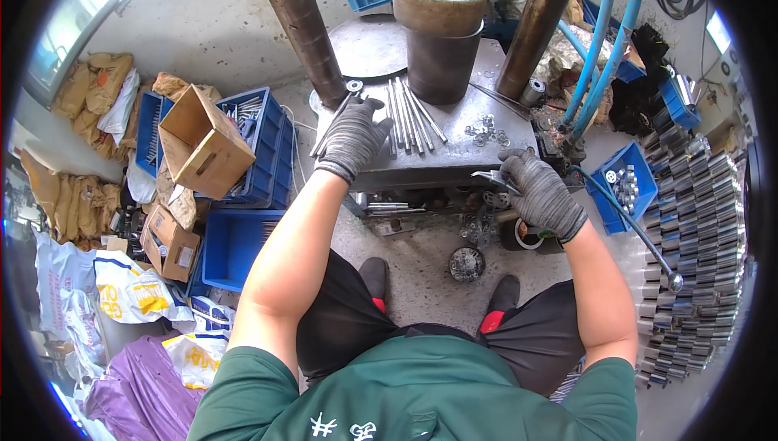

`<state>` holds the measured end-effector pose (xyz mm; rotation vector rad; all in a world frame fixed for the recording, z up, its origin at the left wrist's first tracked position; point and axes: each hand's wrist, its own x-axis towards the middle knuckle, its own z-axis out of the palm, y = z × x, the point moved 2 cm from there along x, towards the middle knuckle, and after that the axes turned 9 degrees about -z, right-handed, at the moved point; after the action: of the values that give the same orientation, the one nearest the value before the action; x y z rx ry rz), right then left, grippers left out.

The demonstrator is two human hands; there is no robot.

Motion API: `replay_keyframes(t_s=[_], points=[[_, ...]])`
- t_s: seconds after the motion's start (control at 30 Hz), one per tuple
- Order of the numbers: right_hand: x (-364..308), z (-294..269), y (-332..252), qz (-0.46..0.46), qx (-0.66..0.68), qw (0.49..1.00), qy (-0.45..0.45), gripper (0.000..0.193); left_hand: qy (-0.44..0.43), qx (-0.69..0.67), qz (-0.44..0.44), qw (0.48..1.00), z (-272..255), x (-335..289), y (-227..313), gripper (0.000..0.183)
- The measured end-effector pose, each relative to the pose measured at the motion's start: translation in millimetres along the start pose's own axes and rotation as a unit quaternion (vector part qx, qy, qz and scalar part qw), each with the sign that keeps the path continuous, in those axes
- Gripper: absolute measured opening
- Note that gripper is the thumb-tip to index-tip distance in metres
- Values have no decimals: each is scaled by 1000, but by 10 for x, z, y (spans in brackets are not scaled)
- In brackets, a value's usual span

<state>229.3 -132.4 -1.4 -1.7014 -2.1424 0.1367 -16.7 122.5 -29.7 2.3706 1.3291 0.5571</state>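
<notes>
Rods (pixel 402 117) right of left hand (pixel 355 138) (grip unclear); right hand (pixel 543 196) clamped on pliers (pixel 494 177).

Lettering (pixel 322 426) on green shirt (pixel 421 388), white bags (pixel 130 289)

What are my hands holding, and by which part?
Your right hand holds pliers, apparently by the handles. Your left hand is at a metal rod; whether it's gripping it can't be told.

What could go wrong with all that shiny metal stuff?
The loose rods might roll if the left hand bumps them. The small round parts, lying loose on the metal table, could get knocked off. The silver tool in the right hand might slip and drop.
</notes>
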Motion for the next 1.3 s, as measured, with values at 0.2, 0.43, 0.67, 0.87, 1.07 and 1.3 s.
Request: replay_keyframes(t_s=[0.2,0.43,0.67,0.87,1.07,1.3], points=[[140,131,-38,-16,-27,1000,-1,36,-23,26,-22,999,-35,15,24,41],[563,225,-142,47,-54,997,-11,45,-39,45,-38,998,-86,-40,194,41],[952,239,-21,142,-19,984,-106,41,-47,117,-71,990,-151,-62,284,45],[936,303,2,119,-44,988,-90,34,-69,65,-82,992,-120,6,237,55],[711,402,-100,-35,-88,995,-37,29,-62,-123,-211,968,-34,134,22,62],[482,465,-29,-139,-61,984,90,25,-164,-750,-229,599,-87,-19,303,51]])
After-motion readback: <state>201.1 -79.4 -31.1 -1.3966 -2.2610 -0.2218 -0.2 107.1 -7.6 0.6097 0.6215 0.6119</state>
